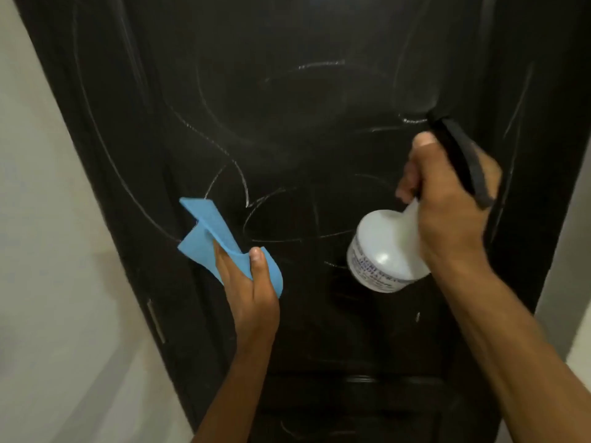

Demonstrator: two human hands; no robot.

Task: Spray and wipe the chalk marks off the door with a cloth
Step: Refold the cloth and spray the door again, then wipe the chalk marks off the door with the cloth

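Note:
A dark door point(287, 330) fills the view, covered in looping white chalk marks point(240, 180). My left hand point(249, 292) grips a folded blue cloth point(211, 241), held close to the door at lower left of the marks. My right hand point(447, 203) is closed around the neck of a white spray bottle point(380, 251) with a black trigger head point(460, 161). The bottle is tilted, its nozzle pointing up toward the door's upper right panel.
A pale wall point(48, 282) runs along the left of the door, and a lighter wall strip point(569, 266) shows at the right. A small metal plate point(156, 321) sits on the door's left edge.

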